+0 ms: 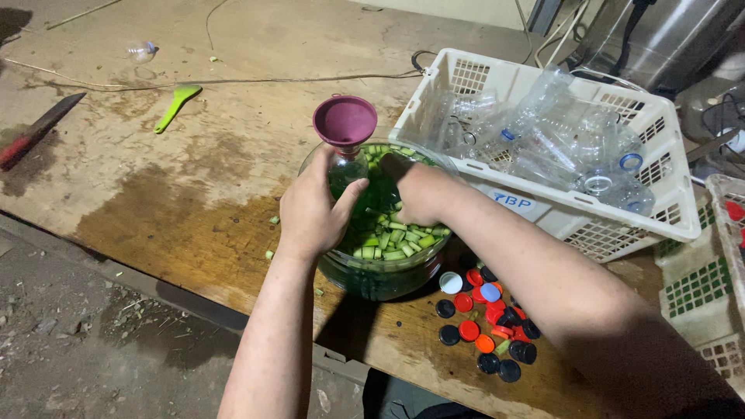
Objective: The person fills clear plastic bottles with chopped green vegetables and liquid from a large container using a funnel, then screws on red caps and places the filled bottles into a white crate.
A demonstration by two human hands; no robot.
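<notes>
Nearest you, a heap of roughly twenty bottle caps (487,330) lies on the wooden table (194,209). Your left hand (314,213) clamps its fingers round one bottle (347,169) standing in one glass bowl (380,275) of green pieces, one purple funnel (344,120) on top; your right hand (411,194) dips into the bowl, fingers hidden. Beyond sits one white crate (559,209) of empty bottles

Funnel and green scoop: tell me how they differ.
The funnel is purple and round, with a wide open mouth; the green scoop is long and flat-handled. The funnel stands upright in the neck of a bottle that the left hand grips; the scoop lies flat on the table, untouched and well away from both hands. The right hand is in the bowl. Both look like plastic.
</notes>
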